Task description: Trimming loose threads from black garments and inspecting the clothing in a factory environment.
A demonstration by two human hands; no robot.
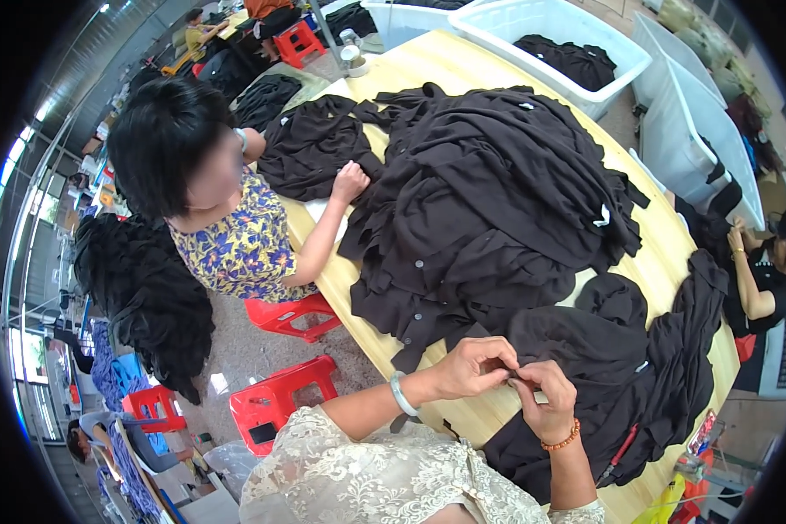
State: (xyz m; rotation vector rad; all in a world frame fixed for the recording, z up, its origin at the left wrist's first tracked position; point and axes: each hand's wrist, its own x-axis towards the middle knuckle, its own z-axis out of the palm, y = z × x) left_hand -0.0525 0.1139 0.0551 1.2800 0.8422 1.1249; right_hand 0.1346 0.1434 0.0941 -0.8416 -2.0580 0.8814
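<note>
My left hand (476, 367), with a pale bangle at its wrist, is closed in a pinch. Its fingertips meet those of my right hand (548, 400), which wears an orange bead bracelet and is pinched too. Whatever lies between the fingertips is small and dark, and I cannot make it out. Just beyond and below the hands, a black garment (576, 345) lies spread on the wooden table (371, 336). Farther off rises a large heap of black buttoned garments (498, 192). Right of my right wrist, a thin red-handled tool (618, 452) rests on black cloth.
Across the table's left side a co-worker in a floral top (236, 236) handles a black garment (314, 148). A red stool (279, 397) carries a phone (263, 432). White bins (550, 26) line the far edge. Another person (764, 279) is at the right.
</note>
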